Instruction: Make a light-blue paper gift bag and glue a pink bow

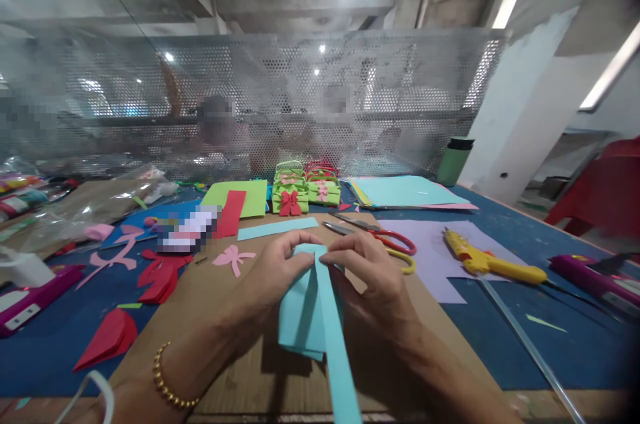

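Observation:
My left hand [273, 274] and my right hand [367, 271] both pinch the top edge of a folded light blue paper piece [303, 317] over a brown board [225, 317]. A long light blue strip [336, 351] runs from the pinch down toward me. Both hands have closed fingers on the paper. Another light blue strip [277, 228] lies flat on the board beyond my hands.
Red-handled scissors [385, 237] and a yellow glue gun [487, 263] lie right of my hands on lilac paper [440, 271]. Green paper baskets with bows [305, 192] stand behind. Red and pink cutouts [160, 274] lie left. People sit behind a perforated screen [280, 97].

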`<action>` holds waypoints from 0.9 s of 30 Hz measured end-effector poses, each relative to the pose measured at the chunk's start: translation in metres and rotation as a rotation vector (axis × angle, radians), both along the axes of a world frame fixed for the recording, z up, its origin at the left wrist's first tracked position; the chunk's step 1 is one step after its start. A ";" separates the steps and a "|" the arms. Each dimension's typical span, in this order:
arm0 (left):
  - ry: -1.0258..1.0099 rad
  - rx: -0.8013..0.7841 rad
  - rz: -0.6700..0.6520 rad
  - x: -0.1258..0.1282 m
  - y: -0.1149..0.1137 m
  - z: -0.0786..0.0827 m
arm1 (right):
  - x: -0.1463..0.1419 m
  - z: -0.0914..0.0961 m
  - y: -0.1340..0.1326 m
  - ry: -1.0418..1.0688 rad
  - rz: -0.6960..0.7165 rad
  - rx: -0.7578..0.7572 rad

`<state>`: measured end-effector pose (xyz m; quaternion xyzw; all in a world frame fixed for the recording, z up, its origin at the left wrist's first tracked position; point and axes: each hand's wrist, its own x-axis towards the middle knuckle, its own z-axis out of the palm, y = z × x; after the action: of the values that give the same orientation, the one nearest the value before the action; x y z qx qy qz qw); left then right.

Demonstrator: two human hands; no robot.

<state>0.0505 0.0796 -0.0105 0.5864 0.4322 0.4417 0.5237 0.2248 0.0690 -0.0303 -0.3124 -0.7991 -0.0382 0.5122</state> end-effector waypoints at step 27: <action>-0.005 0.110 0.003 -0.006 0.006 -0.008 | -0.003 -0.001 -0.005 -0.028 0.005 0.038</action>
<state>0.0441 0.0857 -0.0182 0.6126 0.4069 0.4669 0.4910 0.2222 0.0636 -0.0315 -0.3000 -0.8061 -0.0565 0.5070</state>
